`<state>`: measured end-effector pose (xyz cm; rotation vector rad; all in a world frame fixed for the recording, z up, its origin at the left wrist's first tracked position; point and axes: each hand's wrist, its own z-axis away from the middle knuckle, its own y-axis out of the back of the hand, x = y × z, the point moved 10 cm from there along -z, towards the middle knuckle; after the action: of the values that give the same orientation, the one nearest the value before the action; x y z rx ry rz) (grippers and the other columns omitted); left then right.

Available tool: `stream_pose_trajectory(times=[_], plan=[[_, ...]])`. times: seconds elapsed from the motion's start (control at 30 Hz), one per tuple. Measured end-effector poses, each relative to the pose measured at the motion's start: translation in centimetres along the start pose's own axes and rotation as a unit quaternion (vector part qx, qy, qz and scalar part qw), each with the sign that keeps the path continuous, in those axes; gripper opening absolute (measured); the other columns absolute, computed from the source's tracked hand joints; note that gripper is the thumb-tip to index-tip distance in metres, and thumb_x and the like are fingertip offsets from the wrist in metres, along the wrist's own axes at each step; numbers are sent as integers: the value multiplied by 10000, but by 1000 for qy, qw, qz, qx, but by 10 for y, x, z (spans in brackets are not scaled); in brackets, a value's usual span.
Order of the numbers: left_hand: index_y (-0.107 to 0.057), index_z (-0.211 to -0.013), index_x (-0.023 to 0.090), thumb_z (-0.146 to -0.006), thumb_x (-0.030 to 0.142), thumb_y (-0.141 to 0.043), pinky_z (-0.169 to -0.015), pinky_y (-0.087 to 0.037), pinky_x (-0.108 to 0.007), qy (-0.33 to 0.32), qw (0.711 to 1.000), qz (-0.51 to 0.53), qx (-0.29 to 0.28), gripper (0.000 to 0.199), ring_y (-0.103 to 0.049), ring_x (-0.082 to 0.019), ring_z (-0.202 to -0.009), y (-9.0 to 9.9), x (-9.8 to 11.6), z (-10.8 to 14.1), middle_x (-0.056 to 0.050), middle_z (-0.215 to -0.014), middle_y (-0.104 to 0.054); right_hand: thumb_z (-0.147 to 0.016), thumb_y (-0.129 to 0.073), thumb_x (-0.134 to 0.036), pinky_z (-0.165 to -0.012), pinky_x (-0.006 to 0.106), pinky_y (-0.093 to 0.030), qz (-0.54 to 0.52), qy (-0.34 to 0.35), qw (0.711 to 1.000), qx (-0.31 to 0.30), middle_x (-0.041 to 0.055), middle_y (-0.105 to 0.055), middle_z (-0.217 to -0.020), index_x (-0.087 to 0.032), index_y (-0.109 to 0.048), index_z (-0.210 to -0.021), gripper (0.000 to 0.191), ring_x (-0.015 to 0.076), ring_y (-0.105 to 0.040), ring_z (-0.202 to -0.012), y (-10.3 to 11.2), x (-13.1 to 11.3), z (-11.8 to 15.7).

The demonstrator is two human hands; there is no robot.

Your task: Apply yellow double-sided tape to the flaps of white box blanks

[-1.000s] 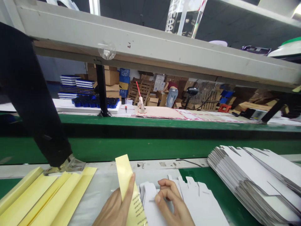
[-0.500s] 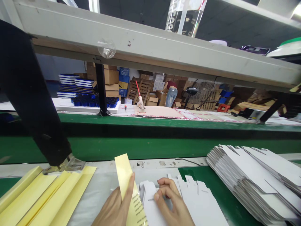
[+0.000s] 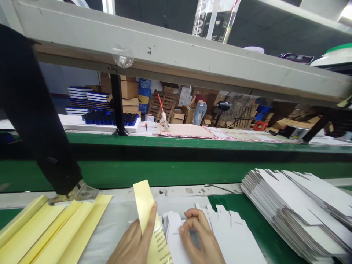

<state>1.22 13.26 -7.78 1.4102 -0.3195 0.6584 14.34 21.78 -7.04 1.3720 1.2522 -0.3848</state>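
My left hand (image 3: 134,240) holds a yellow strip of printed labels (image 3: 145,205), its forefinger laid along the strip. Lines of dark print and a shiny clear surface show on the strip's lower part. Just right of it, my right hand (image 3: 202,234) is curled, thumb and fingertips close together over flat white cardboard pieces (image 3: 174,234). Whatever those fingertips may pinch is too small to make out. Another flat white carton blank (image 3: 232,231) with cut tabs lies beyond the right hand.
Several yellow strips (image 3: 74,227) lie at the left beside a dark post (image 3: 41,121). A tall stack of white carton blanks (image 3: 297,216) stands at the right. A shelf beam (image 3: 170,47) crosses overhead. Behind the green belt (image 3: 176,170), a person (image 3: 200,110) bends near boxes.
My right thumb has shifted very slightly left over the white cardboard. Both hands otherwise keep nearly the same place, and the view has moved a little.
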Motion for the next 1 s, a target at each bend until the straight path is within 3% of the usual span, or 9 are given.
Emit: stream_pose_trajectory(times=[0.1, 0.2, 0.27, 0.4, 0.5, 0.6, 0.77, 0.87, 1.0], plan=[[-90, -1348, 148, -691, 313, -562, -961, -317, -424, -5, 1000, 13, 11, 825, -394, -289, -1180, -1, -4, -1, -177, -1341, -375, -736, -497, -329, -708, 294, -415, 25, -20, 999, 29, 38, -485, -862, -219, -500, -701, 116, 191, -521, -778, 9, 3, 0], [-106, -1350, 159, -712, 322, -540, -973, -306, -413, -19, 999, 17, 20, 789, -381, -281, -1191, -2, -4, -1, -159, -1347, -372, -723, -501, -401, -543, 258, -389, 31, -85, 995, 37, -29, -442, -689, -237, -475, -926, 263, 155, -471, -546, 12, 15, 1], [-111, -1352, 165, -726, 296, -514, -966, -315, -404, -22, 999, 12, 27, 756, -391, -272, -1181, -2, -5, -1, -153, -1334, -392, -715, -501, -446, -487, 248, -331, 47, -116, 992, 11, -73, -345, -545, -241, -463, -914, 288, 158, -433, -480, 6, 19, 2], [-125, -1357, 145, -699, 227, -521, -913, -371, -380, -19, 999, -4, 29, 772, -464, -254, -1112, -3, -7, -4, -168, -1254, -479, -727, -497, -432, -471, 237, -279, 43, -118, 989, -73, -98, -246, -474, -238, -448, -801, 213, 148, -374, -443, -11, 14, 1], [-139, -1357, 108, -692, 197, -511, -877, -399, -370, -35, 999, -21, 36, 766, -493, -250, -1080, -3, -6, -6, -182, -1200, -522, -797, -399, -455, -527, 240, -351, -12, -106, 989, -107, -56, -388, -516, -217, -515, -820, 265, 169, -466, -542, -10, 7, 0], [-139, -1358, 94, -675, 193, -524, -887, -396, -364, -36, 998, -14, 41, 790, -487, -251, -1093, -2, -6, -7, -176, -1215, -513, -816, -353, -467, -614, 259, -391, -26, -116, 988, -103, -12, -490, -596, -189, -558, -944, 368, 199, -534, -667, -2, 10, 2], [-169, -1354, 63, -604, 198, -604, -946, -345, -396, -28, 998, 20, 57, 877, -459, -294, -1120, 13, -1, -4, -180, -1255, -482, -670, -529, -404, -497, 249, -340, -5, -122, 990, -70, -61, -382, -539, -146, -543, -1061, 468, 147, -442, -479, 1, 27, 13], [-87, -1376, 128, -616, 262, -624, -973, -329, -372, -30, 995, 69, 64, 941, -395, -268, -1187, 31, 4, 4, -122, -1312, -433, -677, -508, -444, -487, 242, -345, -74, -117, 990, -15, -57, -376, -557, -165, -566, -1012, 440, 134, -435, -475, 21, 35, 15], [-80, -1371, 269, -719, 410, -530, -1029, -227, -433, -24, 973, 201, 109, 805, -203, -254, -1292, 56, 6, 16, -13, -1421, -254, -694, -519, -507, -526, 242, -391, -134, -144, 979, 46, -23, -477, -639, -183, -513, -1072, 498, 162, -506, -586, 88, 59, 6]])
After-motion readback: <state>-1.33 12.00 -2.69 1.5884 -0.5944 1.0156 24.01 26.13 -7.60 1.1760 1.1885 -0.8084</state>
